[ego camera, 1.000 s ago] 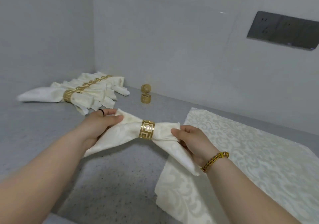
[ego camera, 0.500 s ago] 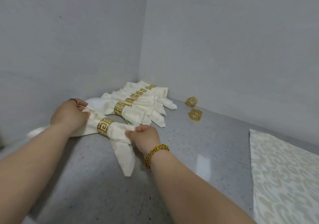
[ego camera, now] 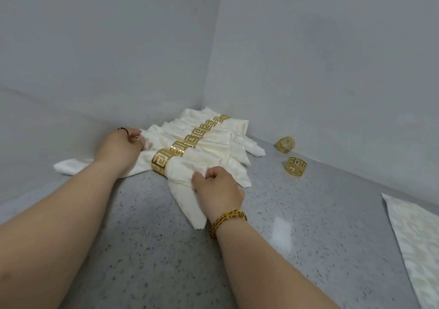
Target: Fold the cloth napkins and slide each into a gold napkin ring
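The napkin (ego camera: 181, 174) being worked on lies on the grey speckled counter (ego camera: 308, 232), a little left of the middle of the view. It is gathered through a gold ring (ego camera: 161, 163) at its waist, so the cloth fans out toward nine o'clock and toward five o'clock. It is the front piece of a row of ringed napkins (ego camera: 213, 139) that runs back toward one o'clock into the corner of the two grey walls, each one overlapping the next.

The left hand (ego camera: 118, 149) rests on the napkin's left half, at nine o'clock from the ring. Its fingers are together and curled down onto the cloth, gripping it, and one finger wears a thin black band (ego camera: 124, 129). The right hand (ego camera: 218, 189) sits at four o'clock from the ring, with its fingers curled in and the thumb pinching a fold of the right half. A braided yellow bracelet (ego camera: 228, 218) circles that wrist.

Two loose rings sit at three o'clock from the row, apart from the napkins. The far ring (ego camera: 285, 144) is tilted near the wall, and the near ring (ego camera: 295, 166) stands just in front of it. A flat patterned cloth (ego camera: 413, 244) lies at the four o'clock edge of the view, well apart from both hands.
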Available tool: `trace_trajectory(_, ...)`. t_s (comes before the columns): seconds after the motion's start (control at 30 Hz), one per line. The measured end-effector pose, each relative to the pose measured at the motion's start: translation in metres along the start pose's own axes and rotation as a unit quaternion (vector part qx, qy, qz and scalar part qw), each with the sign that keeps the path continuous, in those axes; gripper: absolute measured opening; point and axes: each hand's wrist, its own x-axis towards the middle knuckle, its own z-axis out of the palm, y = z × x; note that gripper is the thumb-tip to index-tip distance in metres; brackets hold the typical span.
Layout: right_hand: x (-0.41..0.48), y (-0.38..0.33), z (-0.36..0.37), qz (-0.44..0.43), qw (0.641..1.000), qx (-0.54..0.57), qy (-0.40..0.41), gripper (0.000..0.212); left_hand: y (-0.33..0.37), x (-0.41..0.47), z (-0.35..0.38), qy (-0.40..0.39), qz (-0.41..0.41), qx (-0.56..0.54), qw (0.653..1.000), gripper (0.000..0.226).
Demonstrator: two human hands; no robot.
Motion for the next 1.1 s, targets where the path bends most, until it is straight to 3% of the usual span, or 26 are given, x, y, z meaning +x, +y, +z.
trace_trajectory(0.1,-0.002,-0.001,-0.002,-0.008,1.000,-0.002,-0.005,0.029,0.005,-0.005,-0.003,-0.017,0.019,0.036,0.999,0.038)
trace_trajectory(0.23,-0.002,-0.002,-0.006,0.008,0.998,0.060,-0.004,0.020,0.019,-0.024,-0.009,0.012,0.102,0.201,0.974,0.046)
trace_trajectory(0.3,-0.003,-0.002,-0.010,0.010,0.996,0.083,-0.011,0.023,0.032,-0.037,-0.012,0.058,0.173,0.218,0.959,0.046)
trace_trajectory(0.37,-0.010,0.000,-0.019,0.000,0.993,0.115,-0.030,0.019,0.045,-0.054,-0.009,0.045,0.220,0.199,0.954,0.043)
trace_trajectory(0.53,-0.047,0.026,-0.069,-0.084,0.994,0.050,-0.053,0.007,0.068,-0.112,0.015,-0.131,0.303,0.153,0.932,0.033)
trace_trajectory(0.7,-0.109,0.063,-0.148,-0.105,0.992,-0.032,-0.055,0.005,0.105,-0.191,0.026,-0.255,0.301,0.071,0.916,0.017)
trace_trajectory(0.77,-0.138,0.079,-0.180,-0.103,0.992,-0.055,-0.057,0.010,0.120,-0.229,0.030,-0.323,0.307,0.038,0.895,0.012)
trace_trajectory(0.93,-0.210,0.129,-0.259,-0.057,0.994,-0.083,-0.038,0.022,0.147,-0.312,0.049,-0.494,0.304,-0.076,0.811,0.029)
trace_trajectory(1.1,-0.272,0.171,-0.313,0.023,0.996,-0.047,-0.075,0.006,0.152,-0.360,0.067,-0.565,0.330,-0.012,0.756,0.025)
